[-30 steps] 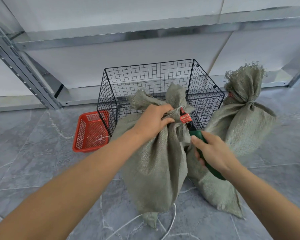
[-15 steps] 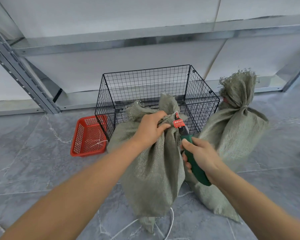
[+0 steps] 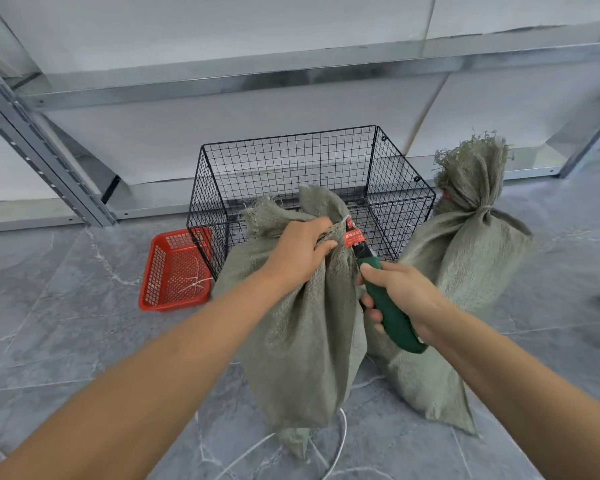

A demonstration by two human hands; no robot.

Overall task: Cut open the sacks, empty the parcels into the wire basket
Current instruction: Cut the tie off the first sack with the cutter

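A grey-green woven sack (image 3: 305,327) stands upright on the floor in front of the black wire basket (image 3: 392,174). My left hand (image 3: 297,252) grips its bunched neck, beside a red tag (image 3: 353,236) on the tie. My right hand (image 3: 400,297) holds a green-handled cutter (image 3: 390,311), its tip up against the neck just below the tag. A second tied sack (image 3: 465,258) leans to the right of the basket. The basket looks empty; the parcels are hidden inside the sacks.
A small red plastic basket (image 3: 174,271) with cut white ties in it sits left of the wire basket. Metal shelving (image 3: 291,64) runs along the wall behind. White cord (image 3: 340,441) lies on the grey tile floor under the near sack.
The view has tilted down a little. My right hand with the cutter has moved slightly closer to the sack's tied neck; my left hand keeps its grip.
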